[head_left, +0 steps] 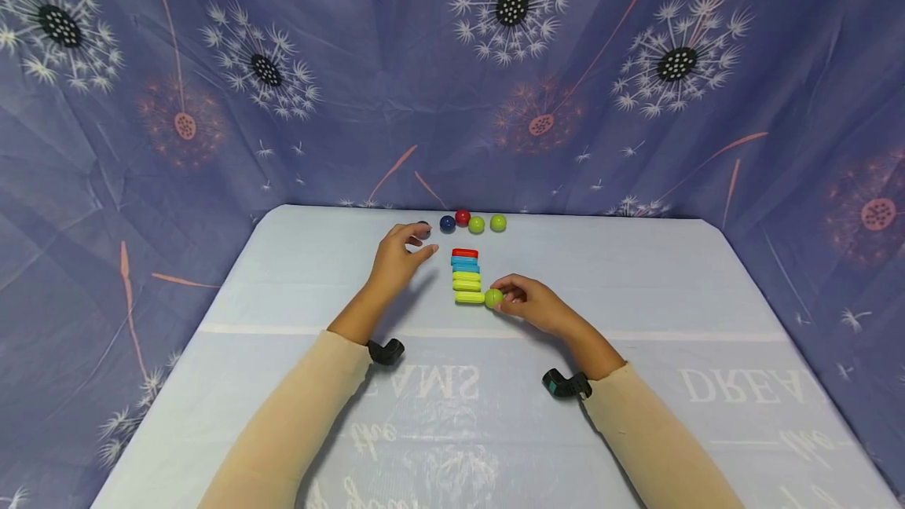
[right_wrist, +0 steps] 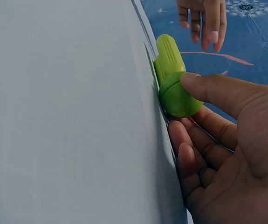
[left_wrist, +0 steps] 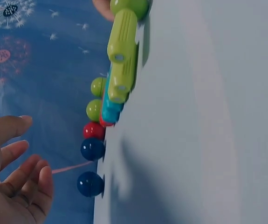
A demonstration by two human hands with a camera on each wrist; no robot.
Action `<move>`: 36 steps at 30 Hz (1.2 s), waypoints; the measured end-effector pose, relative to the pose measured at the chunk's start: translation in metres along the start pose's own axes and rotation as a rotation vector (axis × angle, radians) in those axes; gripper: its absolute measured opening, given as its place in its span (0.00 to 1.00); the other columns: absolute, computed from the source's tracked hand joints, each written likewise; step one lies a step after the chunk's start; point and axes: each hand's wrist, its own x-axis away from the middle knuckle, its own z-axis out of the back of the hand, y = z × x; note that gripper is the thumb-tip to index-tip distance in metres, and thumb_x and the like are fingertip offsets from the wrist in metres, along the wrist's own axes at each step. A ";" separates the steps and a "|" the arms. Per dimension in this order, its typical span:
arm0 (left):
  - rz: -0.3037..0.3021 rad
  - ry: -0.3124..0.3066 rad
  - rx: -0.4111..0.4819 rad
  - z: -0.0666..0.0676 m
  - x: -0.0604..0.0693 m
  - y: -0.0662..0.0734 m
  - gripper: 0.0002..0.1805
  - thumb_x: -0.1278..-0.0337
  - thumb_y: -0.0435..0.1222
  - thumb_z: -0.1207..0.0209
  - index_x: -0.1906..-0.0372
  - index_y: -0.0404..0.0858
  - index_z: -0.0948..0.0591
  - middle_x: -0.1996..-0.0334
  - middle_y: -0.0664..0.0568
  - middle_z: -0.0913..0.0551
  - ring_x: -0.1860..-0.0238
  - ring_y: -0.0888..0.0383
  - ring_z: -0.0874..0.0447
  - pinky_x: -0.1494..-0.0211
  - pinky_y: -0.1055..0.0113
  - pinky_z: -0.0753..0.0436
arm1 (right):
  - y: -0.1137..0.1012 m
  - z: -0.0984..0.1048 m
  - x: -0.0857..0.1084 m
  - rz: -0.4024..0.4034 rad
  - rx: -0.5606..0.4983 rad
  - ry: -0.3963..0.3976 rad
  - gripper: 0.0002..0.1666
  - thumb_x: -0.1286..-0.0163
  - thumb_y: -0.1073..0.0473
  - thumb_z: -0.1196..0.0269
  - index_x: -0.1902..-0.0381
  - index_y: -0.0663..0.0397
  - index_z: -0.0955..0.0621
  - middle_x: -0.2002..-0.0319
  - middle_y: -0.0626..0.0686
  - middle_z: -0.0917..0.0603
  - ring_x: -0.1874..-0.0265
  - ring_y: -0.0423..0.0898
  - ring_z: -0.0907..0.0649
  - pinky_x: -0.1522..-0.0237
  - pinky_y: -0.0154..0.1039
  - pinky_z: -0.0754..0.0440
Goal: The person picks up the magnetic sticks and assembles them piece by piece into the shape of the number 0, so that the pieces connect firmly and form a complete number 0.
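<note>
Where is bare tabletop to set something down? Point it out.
Bare white tablecloth lies between the right hand and the right edge, and between the left hand and the left edge. Crowded: around the colored rods and balls.

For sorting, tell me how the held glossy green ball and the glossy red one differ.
The glossy green ball is in the right hand's grip; the glossy red ball lies unheld, farther back. The green ball touches a ribbed yellow-green rod; the red ball touches no rod. Both are round.
</note>
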 end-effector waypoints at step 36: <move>0.128 -0.053 -0.081 -0.002 -0.048 -0.039 0.31 0.39 0.40 0.32 0.33 0.37 0.24 0.40 0.38 0.24 0.42 0.42 0.19 0.39 0.51 0.19 | 0.002 0.000 0.001 -0.006 -0.006 0.009 0.21 0.31 0.54 0.32 0.41 0.50 0.19 0.54 0.52 0.17 0.56 0.46 0.22 0.52 0.38 0.23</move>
